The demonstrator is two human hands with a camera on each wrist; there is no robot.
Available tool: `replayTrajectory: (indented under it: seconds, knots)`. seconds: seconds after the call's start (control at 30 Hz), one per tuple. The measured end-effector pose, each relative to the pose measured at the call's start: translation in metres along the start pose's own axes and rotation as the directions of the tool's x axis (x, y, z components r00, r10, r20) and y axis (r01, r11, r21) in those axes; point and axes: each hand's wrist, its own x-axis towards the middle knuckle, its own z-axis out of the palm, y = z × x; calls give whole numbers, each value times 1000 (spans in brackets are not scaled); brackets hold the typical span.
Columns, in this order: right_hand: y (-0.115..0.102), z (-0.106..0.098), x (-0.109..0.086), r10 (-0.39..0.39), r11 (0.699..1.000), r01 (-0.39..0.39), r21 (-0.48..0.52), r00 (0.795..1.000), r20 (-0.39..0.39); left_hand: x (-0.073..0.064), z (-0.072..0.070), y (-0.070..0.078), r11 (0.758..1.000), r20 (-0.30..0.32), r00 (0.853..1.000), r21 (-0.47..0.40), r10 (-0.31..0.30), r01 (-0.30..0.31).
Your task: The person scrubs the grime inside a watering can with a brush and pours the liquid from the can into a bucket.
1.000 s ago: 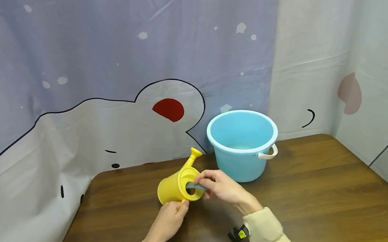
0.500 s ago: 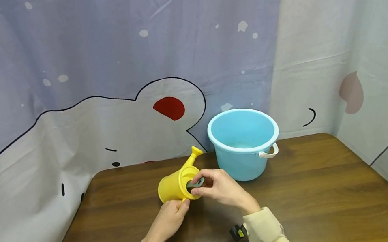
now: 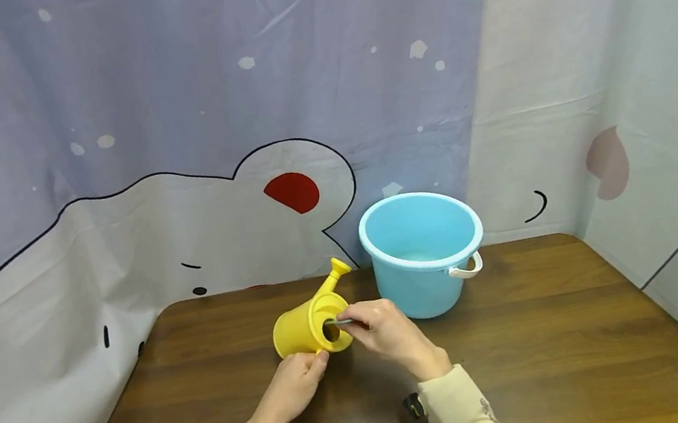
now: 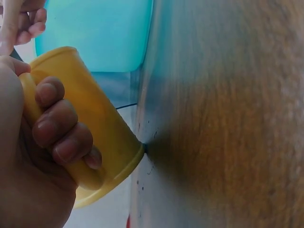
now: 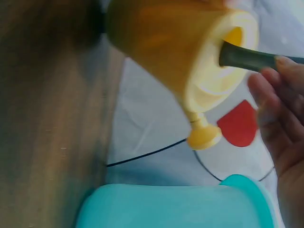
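Watering can (image 3: 298,329) smooth, probably plastic.

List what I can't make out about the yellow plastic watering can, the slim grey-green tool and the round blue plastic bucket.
Watering can: inner floor, lost in shadow, head view.
Tool: outer end, cut off by the right wrist view's right edge; in the head view, the right hand covers it.
Bucket: far outer wall, hidden behind its rim, head view.

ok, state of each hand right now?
Left hand: closed, holding the yellow cylindrical watering can.
Right hand: closed, pinching a slim grey-green implement.
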Motion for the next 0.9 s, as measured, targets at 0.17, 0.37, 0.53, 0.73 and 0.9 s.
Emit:
replayTrajectory:
  seconds: [0.17,0.37,0.53,0.73,0.9]
  knots:
    - [6,11,-5,-30,997,25,-77,998,-59,0,0,0,1000,-8,1000,-2,11,-11]
    - [8,23,-9,-16,994,11,-110,999,-46,0,1,0,1000,-4,1000,-1,13,-13]
    - [5,27,-10,9,993,-10,-119,1000,-3,0,1,1,1000,4,1000,-4,2,-2]
    - [4,25,-9,17,991,-19,-131,1000,-12,1,-1,4,1000,17,1000,5,-2,2]
    - [-1,24,-7,-5,991,7,-136,1000,13,0,-3,4,1000,28,1000,-11,3,-3]
